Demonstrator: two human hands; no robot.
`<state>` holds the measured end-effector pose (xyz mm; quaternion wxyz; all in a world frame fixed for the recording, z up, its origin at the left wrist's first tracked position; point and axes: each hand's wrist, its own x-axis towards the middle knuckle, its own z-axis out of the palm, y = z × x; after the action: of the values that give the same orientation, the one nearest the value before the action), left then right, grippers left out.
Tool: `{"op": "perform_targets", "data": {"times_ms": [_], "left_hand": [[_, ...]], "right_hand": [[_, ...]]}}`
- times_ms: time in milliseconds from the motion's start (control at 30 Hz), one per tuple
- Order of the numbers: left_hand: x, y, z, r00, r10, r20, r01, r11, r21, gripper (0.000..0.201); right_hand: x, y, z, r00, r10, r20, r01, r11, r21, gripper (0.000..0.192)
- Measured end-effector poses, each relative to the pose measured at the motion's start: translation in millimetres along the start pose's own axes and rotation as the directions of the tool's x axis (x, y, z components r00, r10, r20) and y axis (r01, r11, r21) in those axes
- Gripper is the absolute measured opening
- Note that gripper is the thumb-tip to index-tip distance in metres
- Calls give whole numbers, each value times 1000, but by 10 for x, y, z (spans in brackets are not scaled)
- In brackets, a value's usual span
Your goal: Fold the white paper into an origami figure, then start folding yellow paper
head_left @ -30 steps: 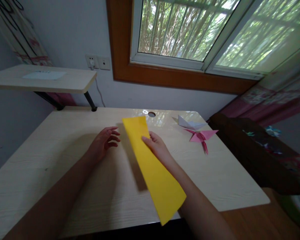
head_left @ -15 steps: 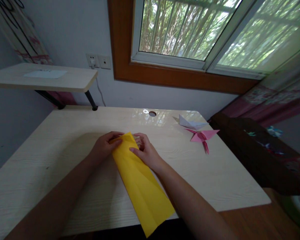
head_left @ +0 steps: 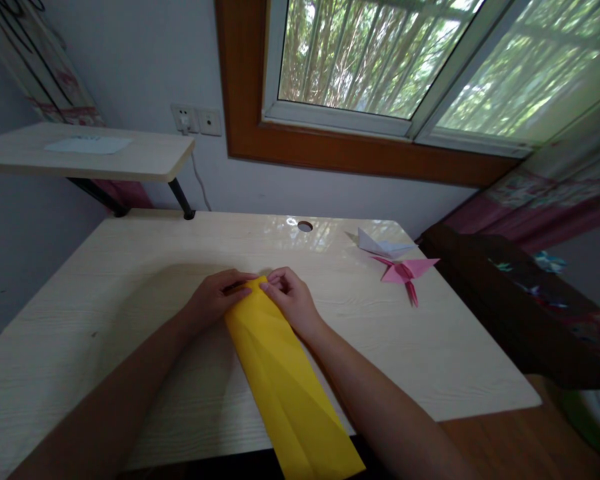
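A long yellow sheet of paper [head_left: 285,373] slants from the middle of the desk down over its near edge, with a faint crease along its length. My left hand [head_left: 220,293] pinches the far left corner between thumb and fingers. At the far right corner my right hand [head_left: 293,297] is closed on the same sheet, thumb on top and fingers curled. The two hands are close together, and the paper's far end shows between them.
On the right of the desk [head_left: 145,373] lie a pink folded paper figure [head_left: 405,272] and a white folded paper boat [head_left: 385,245]. A raised shelf [head_left: 150,157] with a paper sheet [head_left: 87,145] stands at the back left. A round hole [head_left: 305,227] is near the back edge.
The thumbs have come closer together at the paper's far end, and its peaked tip now looks flat. The sheet's near end has shifted down and right.
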<state>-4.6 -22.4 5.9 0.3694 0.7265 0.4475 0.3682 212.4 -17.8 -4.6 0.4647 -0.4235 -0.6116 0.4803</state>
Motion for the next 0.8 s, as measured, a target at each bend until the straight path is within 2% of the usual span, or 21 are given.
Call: {"op": "perform_targets", "data": {"times_ms": [267, 533, 667, 800], "left_hand": [[6, 8, 1, 1000, 2, 26, -2, 1000, 19, 34], [21, 13, 8, 994, -74, -74, 77, 997, 30, 36], [29, 1, 6, 995, -68, -75, 69, 997, 14, 34], [21, -3, 11, 993, -77, -88, 78, 997, 5, 33]], "right_hand": [[9, -12, 16, 996, 84, 5, -84, 992, 91, 27], [14, 35, 30, 994, 108, -8, -106, 982, 155, 34], [0, 35, 15, 997, 69, -27, -65, 991, 117, 29], [-21, 15, 4, 995, 95, -10, -94, 994, 49, 26]]}}
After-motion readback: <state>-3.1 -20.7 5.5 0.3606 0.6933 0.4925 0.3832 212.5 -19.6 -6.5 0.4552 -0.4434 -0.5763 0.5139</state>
